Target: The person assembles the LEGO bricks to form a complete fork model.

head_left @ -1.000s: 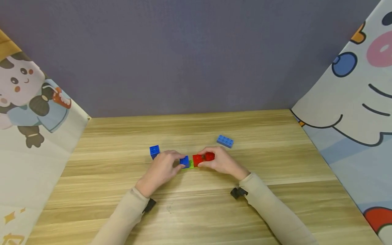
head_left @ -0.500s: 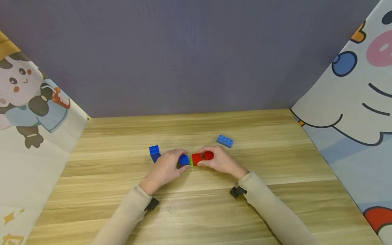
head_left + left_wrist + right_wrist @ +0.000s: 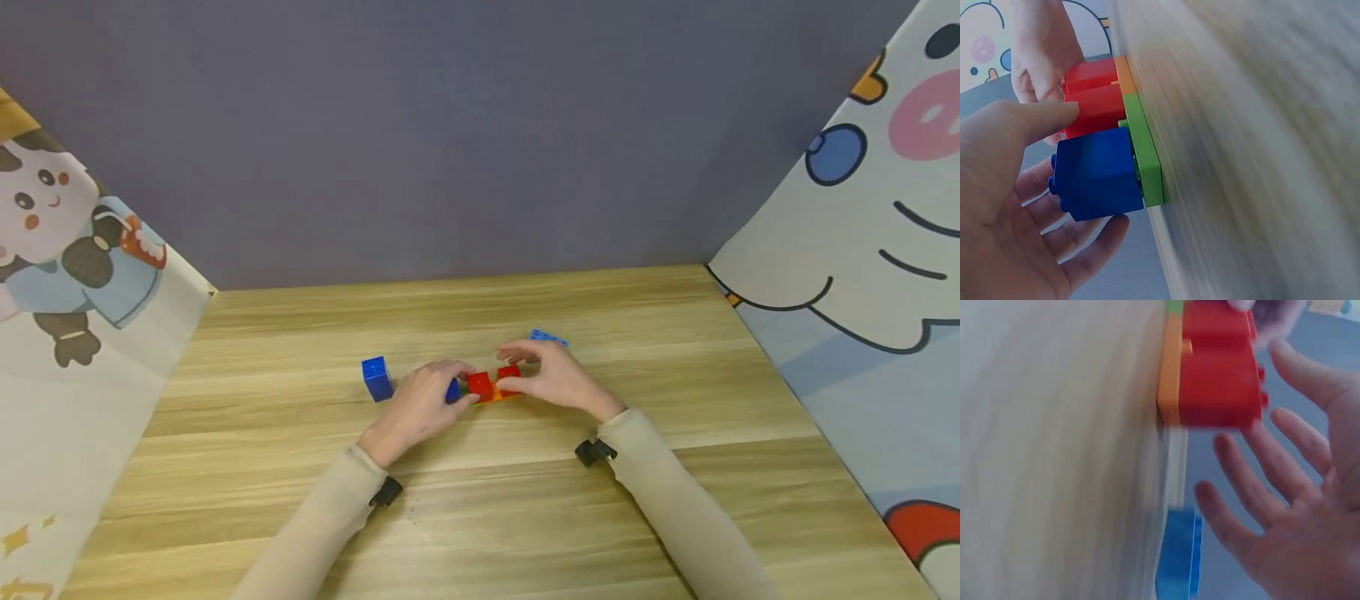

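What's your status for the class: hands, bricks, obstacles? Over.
Left hand: thumb on middle red brick. Right hand open beside end red brick. Blue brick atop green base. No obstruction visible; light-blue brick lies beyond.

Block row [image 3: 480, 386] atop base bricks [image 3: 1145, 153], lone block [image 3: 377, 380] to the left, loose brick [image 3: 548, 337] behind (and rightward).
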Demonstrator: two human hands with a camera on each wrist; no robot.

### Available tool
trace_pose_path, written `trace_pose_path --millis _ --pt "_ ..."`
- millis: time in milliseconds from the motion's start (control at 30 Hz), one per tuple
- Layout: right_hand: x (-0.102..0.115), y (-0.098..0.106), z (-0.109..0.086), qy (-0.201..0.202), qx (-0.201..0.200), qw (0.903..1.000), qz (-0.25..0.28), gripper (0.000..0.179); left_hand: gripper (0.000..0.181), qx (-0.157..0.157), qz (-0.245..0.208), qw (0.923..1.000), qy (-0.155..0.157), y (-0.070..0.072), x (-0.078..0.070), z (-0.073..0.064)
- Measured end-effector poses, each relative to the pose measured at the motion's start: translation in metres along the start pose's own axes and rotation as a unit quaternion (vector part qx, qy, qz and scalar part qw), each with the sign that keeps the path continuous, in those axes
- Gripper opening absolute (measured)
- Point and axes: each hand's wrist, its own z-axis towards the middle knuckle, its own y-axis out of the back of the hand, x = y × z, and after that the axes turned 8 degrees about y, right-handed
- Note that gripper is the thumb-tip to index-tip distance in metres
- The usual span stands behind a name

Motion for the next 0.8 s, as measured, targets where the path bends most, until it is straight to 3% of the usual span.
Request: trace_pose_path --millis 167,267,500,800 --pt "-0.017 0.023 -0.004 -0.054 -0.109 0.9924 -0.016 0.041 0.037 -0.001 0.003 1.0000 -0.003 0.000 0.000 0.000" --pt "-0.027 0.033 -0.010 -0.094 -0.139 0.9854 -0.030 0.042 0.036 0.001 0.001 1.0000 -0.002 0.001 0.000 -0.001" --pt "-0.039 0.043 -0.018 -0.147 -0.103 0.9820 -0.058 0.050 0.036 0.004 -0.004 1.0000 -0.001 0.001 0.000 -0.001" --pt "-0.042 0.043 -0.020 -0.165 -0.071 0.9813 -0.070 0.055 0.035 0.000 -0.002 1.0000 0.001 0.001 0.000 -0.001"
